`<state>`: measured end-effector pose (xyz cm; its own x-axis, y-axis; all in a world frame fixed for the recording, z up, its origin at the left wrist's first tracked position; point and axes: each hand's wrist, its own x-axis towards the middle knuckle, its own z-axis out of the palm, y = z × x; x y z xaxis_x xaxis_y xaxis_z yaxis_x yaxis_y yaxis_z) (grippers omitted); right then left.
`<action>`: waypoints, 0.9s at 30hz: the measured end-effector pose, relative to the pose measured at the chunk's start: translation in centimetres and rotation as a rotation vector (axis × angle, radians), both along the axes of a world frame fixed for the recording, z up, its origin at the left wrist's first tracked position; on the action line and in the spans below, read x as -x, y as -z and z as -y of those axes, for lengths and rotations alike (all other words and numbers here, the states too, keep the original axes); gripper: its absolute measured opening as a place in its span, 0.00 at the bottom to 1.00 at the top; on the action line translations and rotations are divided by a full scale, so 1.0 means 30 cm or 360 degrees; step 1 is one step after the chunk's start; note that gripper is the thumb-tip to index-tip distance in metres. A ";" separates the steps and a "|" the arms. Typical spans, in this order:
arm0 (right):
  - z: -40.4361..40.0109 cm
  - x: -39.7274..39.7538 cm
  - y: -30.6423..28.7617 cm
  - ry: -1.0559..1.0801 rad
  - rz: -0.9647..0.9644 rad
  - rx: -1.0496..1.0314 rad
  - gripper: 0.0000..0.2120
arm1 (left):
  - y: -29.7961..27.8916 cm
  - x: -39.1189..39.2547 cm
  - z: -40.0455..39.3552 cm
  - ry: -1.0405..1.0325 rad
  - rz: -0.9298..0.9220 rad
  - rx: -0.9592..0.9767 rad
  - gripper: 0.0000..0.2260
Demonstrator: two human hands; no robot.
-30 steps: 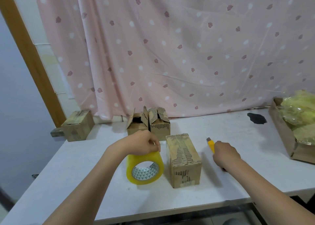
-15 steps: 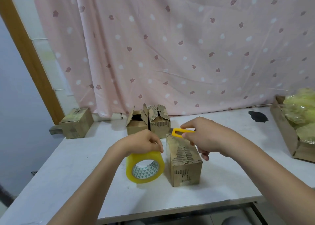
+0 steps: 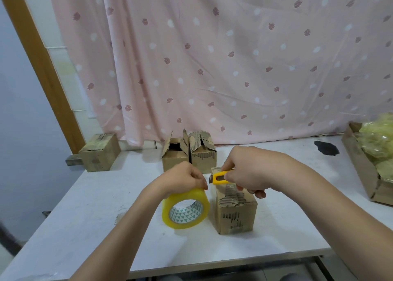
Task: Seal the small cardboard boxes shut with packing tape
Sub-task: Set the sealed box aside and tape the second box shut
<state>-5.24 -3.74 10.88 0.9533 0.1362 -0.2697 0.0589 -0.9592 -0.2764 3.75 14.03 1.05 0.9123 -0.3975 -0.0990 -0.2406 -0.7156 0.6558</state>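
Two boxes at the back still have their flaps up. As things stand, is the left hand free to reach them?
Probably not yet: the left hand grips the tape roll. The open boxes sit just beyond it, with nothing between.

Right edge crops the bag-filled carton.

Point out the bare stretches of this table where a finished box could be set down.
Bare white tabletop lies right of the closed cardboard box, up to the large carton of yellow plastic. More lies left of the yellow tape roll. The middle is crowded: both hands, the roll, the box, two open boxes behind.
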 end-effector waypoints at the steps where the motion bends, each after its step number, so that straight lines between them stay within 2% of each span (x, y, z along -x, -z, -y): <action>1: -0.005 -0.002 0.003 0.0002 -0.0007 0.0015 0.14 | 0.001 0.000 0.002 -0.0008 0.0011 0.0004 0.05; 9: -0.029 -0.020 0.024 -0.0049 -0.0011 0.0173 0.11 | 0.000 0.004 -0.001 -0.0039 0.0077 0.0034 0.03; 16: -0.037 -0.017 0.023 -0.0067 -0.0026 0.0189 0.12 | -0.008 0.010 0.000 -0.0030 0.0053 0.0049 0.02; 21: -0.028 -0.016 0.027 -0.0027 -0.0048 0.0144 0.14 | -0.018 0.008 -0.005 0.0063 -0.0040 -0.0034 0.06; 27: -0.020 -0.015 0.029 -0.0012 -0.0071 0.0124 0.12 | -0.034 -0.006 -0.003 0.0110 -0.0041 -0.0104 0.06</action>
